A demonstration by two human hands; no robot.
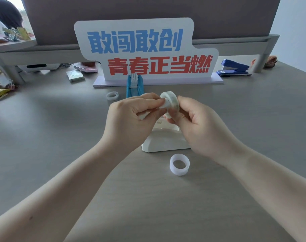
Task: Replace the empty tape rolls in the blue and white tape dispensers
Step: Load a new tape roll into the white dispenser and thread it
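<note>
Grey desk [61, 137] | both hands pinch tape roll [172, 100] | white dispenser [163, 142] half hidden

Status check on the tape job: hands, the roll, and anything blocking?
Left hand pinching white hub; right hand holding fresh tape roll. White plastic dispenser below, empty. Nothing blocking.
</note>
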